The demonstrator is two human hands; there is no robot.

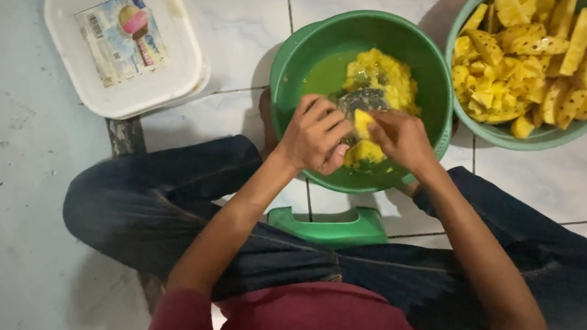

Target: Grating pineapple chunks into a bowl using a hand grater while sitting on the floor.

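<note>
Now both hands (357,137) curled w/ pineapple piece (361,123) over bowl (304,49).

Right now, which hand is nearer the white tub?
Left. The left hand works over the green bowl, on the side facing the white tub; the right hand is farther away.

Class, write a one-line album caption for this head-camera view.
Both hands, left hand and right hand, work a pineapple piece over a green bowl.
</note>
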